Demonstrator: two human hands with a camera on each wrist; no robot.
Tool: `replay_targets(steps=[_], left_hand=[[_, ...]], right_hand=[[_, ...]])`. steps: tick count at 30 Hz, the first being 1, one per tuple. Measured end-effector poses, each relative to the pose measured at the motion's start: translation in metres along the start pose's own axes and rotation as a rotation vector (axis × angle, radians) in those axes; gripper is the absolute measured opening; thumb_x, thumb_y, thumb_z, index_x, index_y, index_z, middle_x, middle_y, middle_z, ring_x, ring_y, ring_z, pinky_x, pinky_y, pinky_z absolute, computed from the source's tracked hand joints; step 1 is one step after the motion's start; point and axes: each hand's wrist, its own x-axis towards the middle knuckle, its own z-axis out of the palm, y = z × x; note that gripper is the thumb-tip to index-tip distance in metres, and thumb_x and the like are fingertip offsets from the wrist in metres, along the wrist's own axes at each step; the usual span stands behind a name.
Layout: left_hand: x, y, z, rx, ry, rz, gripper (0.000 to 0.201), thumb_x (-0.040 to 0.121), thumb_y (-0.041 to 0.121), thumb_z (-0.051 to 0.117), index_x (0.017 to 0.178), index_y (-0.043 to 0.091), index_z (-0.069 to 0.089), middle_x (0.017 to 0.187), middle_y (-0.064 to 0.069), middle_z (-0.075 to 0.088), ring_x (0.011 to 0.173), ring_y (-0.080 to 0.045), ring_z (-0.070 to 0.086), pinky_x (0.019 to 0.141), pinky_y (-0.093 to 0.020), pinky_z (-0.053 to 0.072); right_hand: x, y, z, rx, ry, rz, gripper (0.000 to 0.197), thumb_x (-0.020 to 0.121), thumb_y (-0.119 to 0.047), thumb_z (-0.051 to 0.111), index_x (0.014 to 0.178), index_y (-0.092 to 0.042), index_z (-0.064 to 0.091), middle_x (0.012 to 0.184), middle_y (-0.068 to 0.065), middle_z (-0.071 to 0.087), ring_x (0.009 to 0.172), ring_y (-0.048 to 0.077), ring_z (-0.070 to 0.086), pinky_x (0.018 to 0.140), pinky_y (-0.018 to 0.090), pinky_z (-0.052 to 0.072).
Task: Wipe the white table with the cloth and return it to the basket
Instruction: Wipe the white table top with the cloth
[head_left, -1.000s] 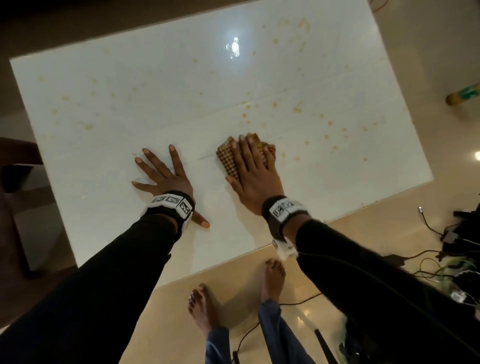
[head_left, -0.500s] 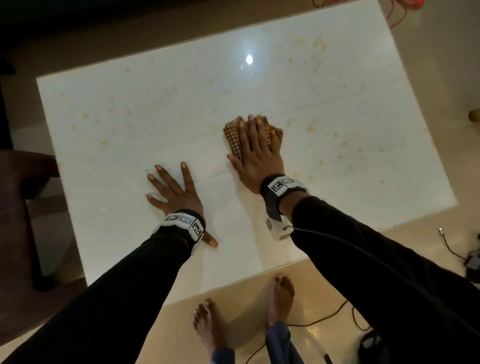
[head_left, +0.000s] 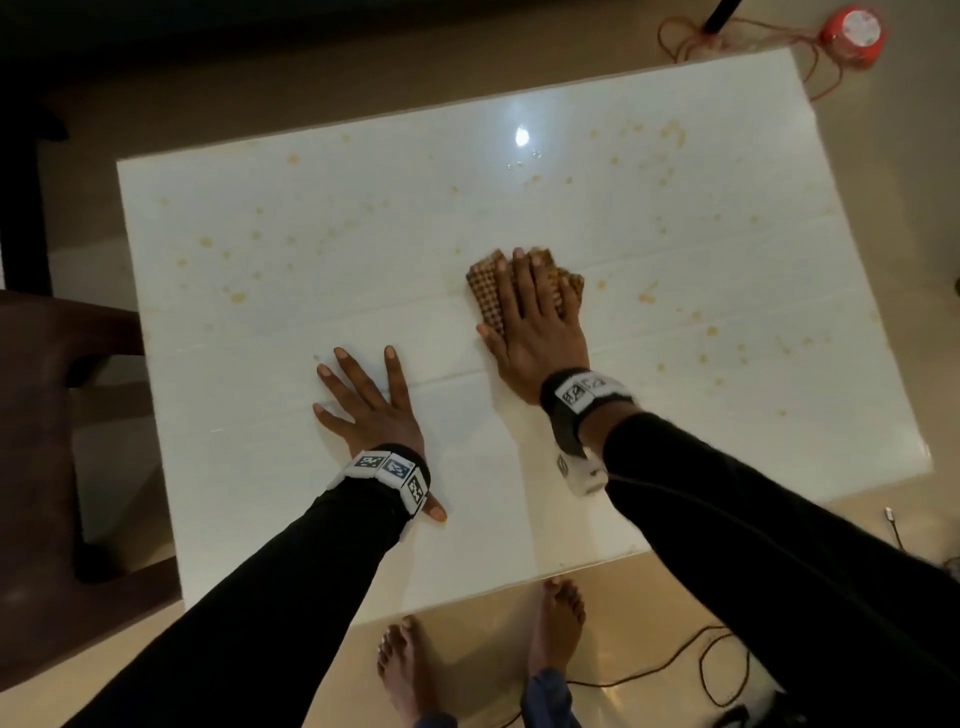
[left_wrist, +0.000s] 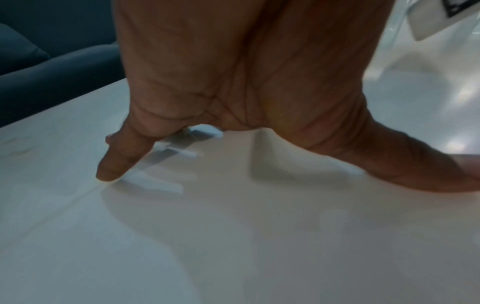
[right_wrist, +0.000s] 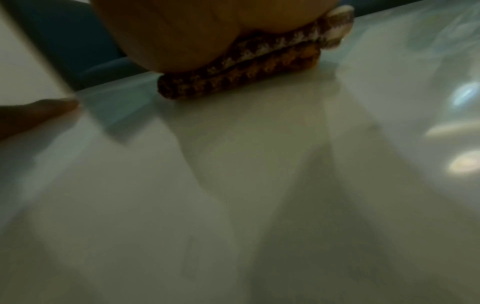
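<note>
A folded brown-and-orange checked cloth (head_left: 485, 291) lies on the white table (head_left: 311, 218), a little right of its middle. My right hand (head_left: 535, 317) presses flat on the cloth with straight fingers, covering most of it. In the right wrist view the cloth (right_wrist: 239, 76) shows as a folded stack under the palm. My left hand (head_left: 366, 400) rests flat on the bare table to the left and nearer me, fingers spread; the left wrist view shows its fingertips (left_wrist: 109, 172) touching the surface. Yellow-orange stains (head_left: 649, 296) dot the table's far and right parts. No basket is in view.
A red round object (head_left: 852, 36) with red cord lies on the floor past the table's far right corner. Dark furniture (head_left: 47, 364) stands at the left. Black cables (head_left: 717, 670) run on the floor by my bare feet (head_left: 556, 623) at the near edge.
My right hand has pushed the cloth away from me across the table, towards the stains. The left hand has stayed flat in place. My head view has shifted.
</note>
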Motion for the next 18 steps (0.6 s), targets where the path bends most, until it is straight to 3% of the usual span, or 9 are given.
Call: replay_targets(steps=[2, 4, 8, 12, 16, 18], left_hand=[[0.003, 0.000, 0.005, -0.016, 0.035, -0.010, 0.167, 0.061, 0.049, 0.093, 0.142, 0.010, -0.048, 0.151, -0.041, -0.033, 0.145, -0.060, -0.019, 0.116, -0.073, 0.015], [0.006, 0.000, 0.008, -0.003, 0.039, -0.015, 0.167, 0.059, 0.047, 0.094, 0.143, 0.010, -0.046, 0.151, -0.041, -0.033, 0.144, -0.060, -0.019, 0.114, -0.075, 0.009], [0.012, 0.000, 0.014, -0.020, 0.074, -0.027, 0.157, 0.070, 0.039, 0.090, 0.145, 0.011, -0.045, 0.152, -0.043, -0.031, 0.144, -0.062, -0.016, 0.114, -0.073, 0.016], [0.017, 0.004, 0.020, 0.004, 0.075, -0.032, 0.154, 0.071, 0.041, 0.089, 0.146, 0.011, -0.043, 0.152, -0.043, -0.030, 0.144, -0.062, -0.015, 0.113, -0.073, 0.014], [0.018, 0.005, 0.022, 0.022, 0.085, -0.044, 0.154, 0.072, 0.043, 0.088, 0.146, 0.012, -0.043, 0.152, -0.043, -0.030, 0.145, -0.062, -0.015, 0.114, -0.072, 0.015], [0.019, 0.005, 0.022, 0.030, 0.090, -0.050, 0.153, 0.072, 0.045, 0.087, 0.146, 0.011, -0.042, 0.152, -0.043, -0.029, 0.145, -0.062, -0.014, 0.114, -0.072, 0.017]], right_hand=[[0.002, -0.002, 0.001, 0.011, -0.010, 0.044, 0.082, 0.103, -0.061, 0.010, 0.168, -0.012, 0.002, 0.177, 0.012, -0.004, 0.164, 0.030, -0.004, 0.130, 0.053, -0.003], [-0.031, -0.001, 0.009, -0.005, 0.010, 0.068, 0.081, 0.105, -0.060, 0.015, 0.168, -0.011, 0.002, 0.177, 0.014, -0.003, 0.164, 0.033, -0.004, 0.130, 0.058, 0.005], [-0.106, 0.008, 0.022, -0.024, -0.025, 0.019, 0.080, 0.107, -0.058, 0.021, 0.168, -0.009, 0.003, 0.176, 0.014, -0.003, 0.164, 0.031, -0.003, 0.130, 0.058, 0.013], [-0.060, 0.014, 0.015, -0.049, -0.014, -0.001, 0.080, 0.106, -0.060, 0.017, 0.168, -0.010, 0.007, 0.177, 0.014, 0.001, 0.164, 0.032, 0.001, 0.130, 0.058, 0.012], [0.010, 0.001, 0.002, -0.007, 0.009, 0.119, 0.082, 0.104, -0.060, 0.013, 0.168, -0.011, 0.000, 0.177, 0.013, -0.005, 0.164, 0.031, -0.006, 0.130, 0.052, -0.006], [0.010, -0.005, 0.003, -0.003, 0.020, 0.133, 0.082, 0.104, -0.059, 0.016, 0.168, -0.011, 0.000, 0.177, 0.013, -0.005, 0.164, 0.031, -0.005, 0.130, 0.053, -0.006]])
